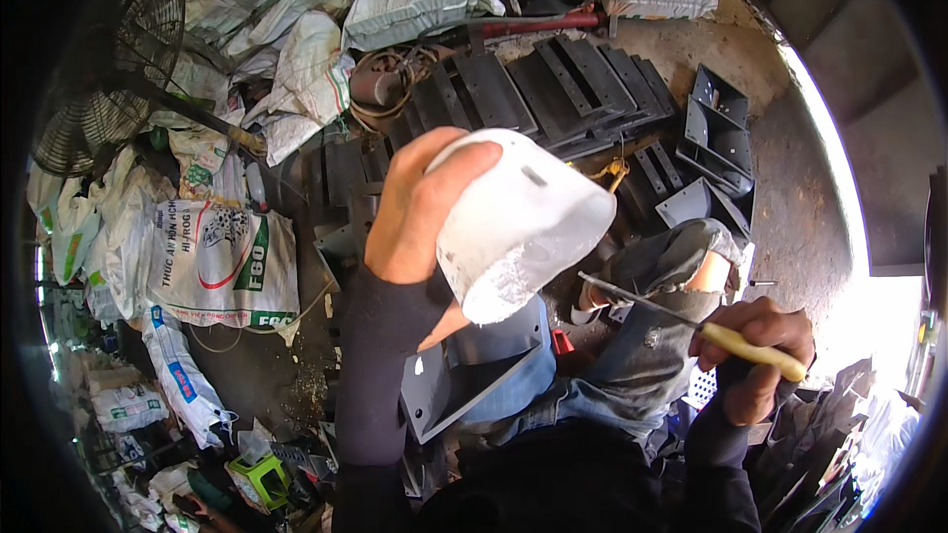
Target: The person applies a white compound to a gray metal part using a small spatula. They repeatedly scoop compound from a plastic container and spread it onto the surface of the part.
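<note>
My left hand (pixel 420 202) is closed around a white plastic container (pixel 528 212), tipped up in front of me. White crumbly residue (pixel 509 281) coats its lower edge. In my right hand (pixel 755 345) is a tool with a yellow handle (pixel 749 350) and a thin, dark metal shaft; its exact kind is unclear. The shaft points left toward the container, apart from it. Below the container, a dark grey angled metal piece (pixel 474 380) with holes rests by my lap, partly hidden by my left forearm.
Dark grey metal pieces (pixel 573 89) lie stacked on the floor ahead, with open box-like ones (pixel 716 133) at their right. A standing fan (pixel 109 59) is at far left, above white printed sacks (pixel 232 262). A small green plastic stool (pixel 262 482) sits at lower left.
</note>
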Demonstrator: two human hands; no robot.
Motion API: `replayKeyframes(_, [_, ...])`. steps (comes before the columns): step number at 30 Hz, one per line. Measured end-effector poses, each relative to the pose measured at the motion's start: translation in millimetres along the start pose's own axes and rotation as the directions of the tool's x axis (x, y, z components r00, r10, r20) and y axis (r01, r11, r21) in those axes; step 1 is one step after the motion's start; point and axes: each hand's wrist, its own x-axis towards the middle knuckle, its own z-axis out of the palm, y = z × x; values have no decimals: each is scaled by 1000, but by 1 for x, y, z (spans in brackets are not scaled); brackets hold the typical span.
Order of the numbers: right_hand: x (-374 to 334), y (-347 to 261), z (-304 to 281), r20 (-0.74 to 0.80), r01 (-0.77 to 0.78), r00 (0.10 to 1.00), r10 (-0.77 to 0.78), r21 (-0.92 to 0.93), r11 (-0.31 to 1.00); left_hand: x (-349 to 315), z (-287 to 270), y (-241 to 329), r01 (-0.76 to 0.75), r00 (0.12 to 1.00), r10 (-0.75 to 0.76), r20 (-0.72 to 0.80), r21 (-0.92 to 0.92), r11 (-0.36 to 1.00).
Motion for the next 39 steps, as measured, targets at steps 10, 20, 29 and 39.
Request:
replayKeyframes(10, [5, -21, 33, 74, -91, 994, 85, 86, 992, -2, 4, -1, -139, 976, 154, -154, 104, 985])
replayKeyframes(20, [6, -23, 51, 92, -43, 995, 33, 118, 992, -6, -1, -22, -264, 878, 365, -310, 323, 909])
replayKeyframes(29, [-3, -21, 49, 154, -64, 986, 57, 44, 997, -6, 4, -4, -187, 908, 255, -333, 221, 957])
replayKeyframes(39, [-2, 1, 47, 81, -410, 901, 427, 483, 774, 1, -2, 0, -93, 965, 152, -214, 265, 960])
